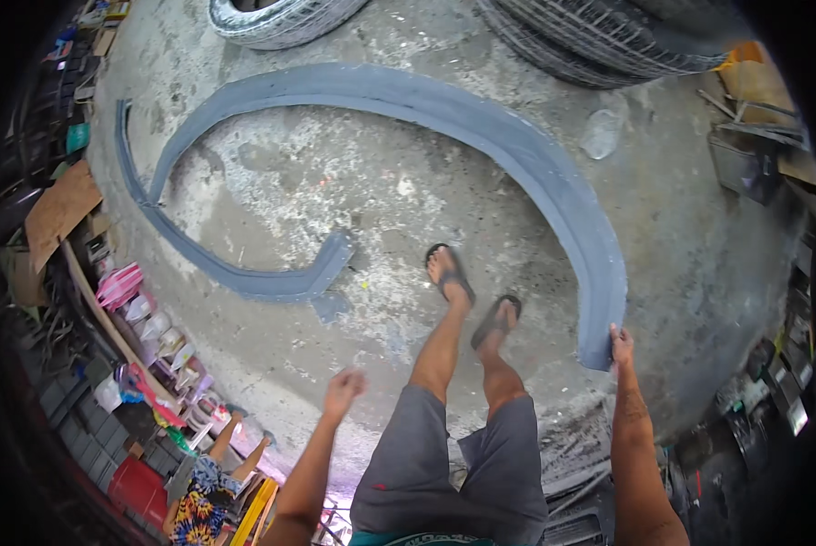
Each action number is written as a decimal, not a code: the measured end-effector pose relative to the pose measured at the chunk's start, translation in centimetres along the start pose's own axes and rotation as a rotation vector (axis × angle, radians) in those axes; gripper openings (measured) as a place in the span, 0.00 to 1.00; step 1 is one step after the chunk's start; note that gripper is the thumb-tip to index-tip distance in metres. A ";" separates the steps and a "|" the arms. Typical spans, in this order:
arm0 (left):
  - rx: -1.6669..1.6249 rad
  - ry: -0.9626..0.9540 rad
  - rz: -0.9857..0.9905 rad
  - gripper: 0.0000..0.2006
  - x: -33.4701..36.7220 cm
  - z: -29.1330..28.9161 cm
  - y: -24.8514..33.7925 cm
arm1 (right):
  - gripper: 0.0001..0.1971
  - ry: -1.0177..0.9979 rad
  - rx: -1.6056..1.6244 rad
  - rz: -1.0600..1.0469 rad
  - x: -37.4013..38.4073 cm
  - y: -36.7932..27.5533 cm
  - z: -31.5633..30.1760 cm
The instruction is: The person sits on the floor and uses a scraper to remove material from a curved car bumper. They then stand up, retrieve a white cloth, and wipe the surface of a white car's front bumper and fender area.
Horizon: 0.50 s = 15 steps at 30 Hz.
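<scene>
Gray strip [481, 121]! Which hand has it?

The right hand [621, 346]. It pinches the edge at the near end, with its thumb on the strip.

What about the left hand [344, 391]?

It hangs over the floor [381, 196], away from the strip. It's blurry, so I can't tell if its fingers are spread or curled. I see nothing in it.

Where does the strip go?

It makes a big bend up and around to the left, across the floor. There, another gray length [235, 278] curls back toward the feet [446, 270]. I can't tell if they're joined.

And farther out?

Big tires [599, 41] at the top, and a pink striped bag [119, 286] on the left.

So what step is this?

Holding the strip by its end to move it, I think. The next move seems to call for a tight pinch and a slow pull, so it doesn't twist.
</scene>
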<state>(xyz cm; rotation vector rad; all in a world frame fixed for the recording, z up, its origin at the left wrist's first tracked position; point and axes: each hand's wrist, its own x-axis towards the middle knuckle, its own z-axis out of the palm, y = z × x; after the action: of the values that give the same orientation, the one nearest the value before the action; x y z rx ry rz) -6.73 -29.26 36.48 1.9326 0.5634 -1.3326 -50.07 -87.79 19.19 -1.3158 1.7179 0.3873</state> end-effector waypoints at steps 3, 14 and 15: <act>0.251 0.182 -0.178 0.14 -2.0 -9.5 -9.7 | 0.32 0.118 0.078 -0.072 5.2 3.3 2.6; 0.011 -0.063 -0.447 0.13 -10.4 -1.2 -22.0 | 0.27 -0.088 0.182 0.029 8.7 0.4 4.2; -0.022 -0.145 -0.429 0.14 -9.5 1.5 -22.9 | 0.21 -0.177 0.092 0.010 8.6 1.0 -0.9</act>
<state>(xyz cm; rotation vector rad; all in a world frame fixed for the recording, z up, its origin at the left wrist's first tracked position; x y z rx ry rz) -27.06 -15.11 37.92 1.7375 0.9517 -1.7052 -51.50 -93.22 12.54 -1.1723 1.5766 0.4129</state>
